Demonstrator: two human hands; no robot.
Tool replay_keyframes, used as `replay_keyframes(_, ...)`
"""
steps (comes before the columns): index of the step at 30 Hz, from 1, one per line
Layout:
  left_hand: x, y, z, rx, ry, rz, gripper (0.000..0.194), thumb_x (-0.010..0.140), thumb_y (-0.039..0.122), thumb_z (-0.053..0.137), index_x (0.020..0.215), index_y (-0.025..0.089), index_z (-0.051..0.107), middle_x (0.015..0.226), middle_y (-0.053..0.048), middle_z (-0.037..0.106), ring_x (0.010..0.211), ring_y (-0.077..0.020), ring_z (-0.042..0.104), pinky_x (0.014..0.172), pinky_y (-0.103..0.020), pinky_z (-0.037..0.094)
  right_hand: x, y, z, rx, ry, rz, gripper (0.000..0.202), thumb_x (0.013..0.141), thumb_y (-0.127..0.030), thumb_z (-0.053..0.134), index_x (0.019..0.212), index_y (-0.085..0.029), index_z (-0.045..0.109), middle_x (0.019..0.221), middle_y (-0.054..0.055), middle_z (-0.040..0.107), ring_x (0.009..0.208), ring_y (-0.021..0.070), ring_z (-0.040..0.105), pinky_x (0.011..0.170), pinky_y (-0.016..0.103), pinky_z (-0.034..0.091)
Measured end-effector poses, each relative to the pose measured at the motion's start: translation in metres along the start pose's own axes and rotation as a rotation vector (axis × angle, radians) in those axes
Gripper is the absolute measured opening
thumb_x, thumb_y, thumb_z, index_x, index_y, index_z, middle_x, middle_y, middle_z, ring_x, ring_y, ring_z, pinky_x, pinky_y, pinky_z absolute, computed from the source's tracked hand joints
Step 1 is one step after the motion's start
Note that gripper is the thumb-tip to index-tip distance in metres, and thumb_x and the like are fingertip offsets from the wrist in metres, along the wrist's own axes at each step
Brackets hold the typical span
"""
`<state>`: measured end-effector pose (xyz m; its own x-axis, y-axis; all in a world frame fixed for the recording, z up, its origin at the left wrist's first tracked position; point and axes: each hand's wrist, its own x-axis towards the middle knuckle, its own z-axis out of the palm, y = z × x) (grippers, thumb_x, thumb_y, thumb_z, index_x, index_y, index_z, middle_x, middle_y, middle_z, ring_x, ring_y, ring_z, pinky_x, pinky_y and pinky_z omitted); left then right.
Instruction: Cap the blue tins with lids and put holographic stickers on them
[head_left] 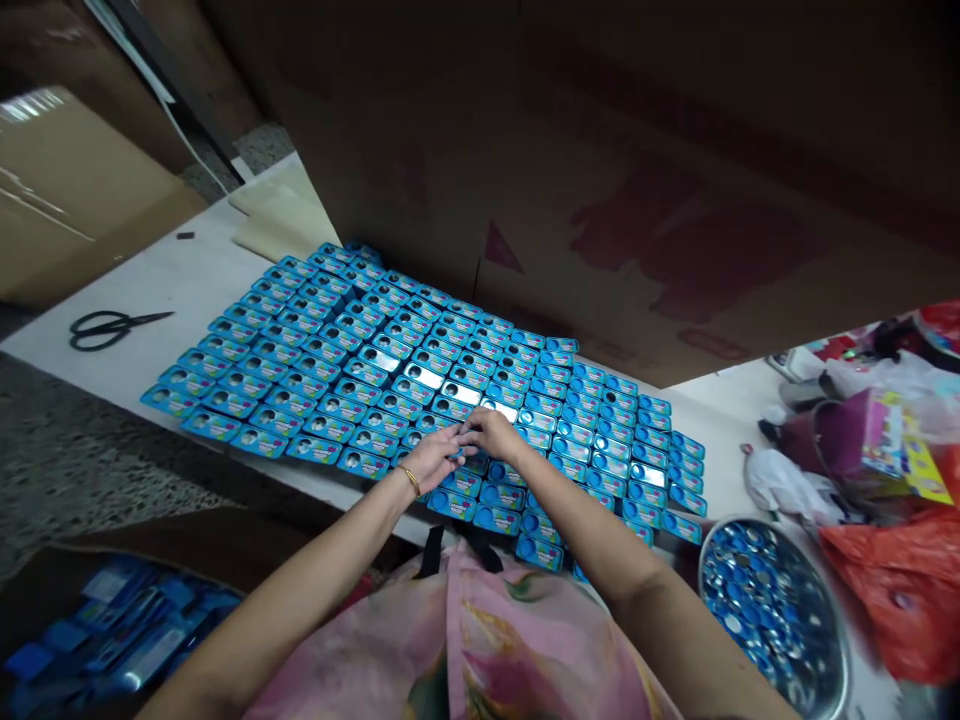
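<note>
My left hand (433, 460) is turned partly palm up with its fingers curled. My right hand (491, 436) meets it, fingertips pinched together against the left fingers. Whatever lies between them is too small or hidden to make out. Both hands are just above a wide spread of small flat blue boxes (341, 407) with printed fronts, set in close slanting rows. Many boxes on the left show a dark or silvery round spot, while those by my right forearm show a plain blue round. A metal bowl (841, 640) at the right holds many small blue and silver discs (754, 590).
Black-handled scissors (112, 328) lie on the white table (180, 265) at left. A large cardboard carton (465, 130) stands along the far side. Below left, an open box holds more blue pieces (127, 620). Red (900, 590) and white plastic bags (791, 485) crowd the right.
</note>
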<state>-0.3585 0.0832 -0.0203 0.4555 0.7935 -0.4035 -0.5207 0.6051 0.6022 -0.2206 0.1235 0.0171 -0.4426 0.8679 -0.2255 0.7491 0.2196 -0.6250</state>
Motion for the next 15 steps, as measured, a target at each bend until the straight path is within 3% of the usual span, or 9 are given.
replay_keyframes(2, 0.0, -0.002, 0.002, -0.044, 0.003, -0.014, 0.046, 0.06, -0.004, 0.053, 0.103, 0.013, 0.056, 0.094, -0.012, 0.062, 0.082, -0.0168, 0.06, 0.053, -0.018, 0.039, -0.004, 0.004, -0.004, -0.002, -0.034, 0.012, 0.016, 0.073, -0.02, 0.06, 0.085, -0.026, 0.069, 0.095, 0.0, 0.064, 0.091, 0.0156, 0.057, 0.081, 0.021, 0.042)
replay_keyframes(6, 0.002, 0.002, 0.004, -0.136, 0.127, -0.016, 0.054, 0.062, -0.004, 0.054, 0.113, 0.014, 0.049, 0.095, -0.015, 0.062, 0.084, -0.0184, 0.061, 0.057, -0.02, 0.042, -0.001, 0.018, -0.018, 0.089, -0.066, 0.065, 0.015, 0.071, -0.022, 0.063, 0.083, -0.026, 0.07, 0.093, 0.0, 0.066, 0.095, 0.0165, 0.057, 0.085, 0.021, 0.042)
replay_keyframes(12, -0.002, 0.018, -0.01, -0.153, 0.193, 0.043, 0.039, 0.067, -0.001, 0.054, 0.104, 0.01, 0.054, 0.099, -0.016, 0.062, 0.084, -0.0179, 0.061, 0.068, -0.025, 0.048, 0.048, 0.058, -0.058, 0.191, 0.176, 0.299, 0.029, 0.083, -0.022, 0.044, 0.107, -0.018, 0.061, 0.102, 0.004, 0.063, 0.083, 0.0147, 0.061, 0.07, 0.025, 0.05)
replay_keyframes(15, -0.008, 0.023, -0.013, -0.146, 0.218, 0.072, 0.035, 0.067, -0.002, 0.054, 0.1, 0.01, 0.056, 0.096, -0.015, 0.063, 0.083, -0.0174, 0.061, 0.068, -0.026, 0.048, 0.073, 0.065, -0.069, 0.133, 0.208, 0.35, 0.028, 0.079, -0.015, 0.049, 0.103, -0.017, 0.062, 0.099, 0.003, 0.064, 0.082, 0.0144, 0.061, 0.069, 0.023, 0.049)
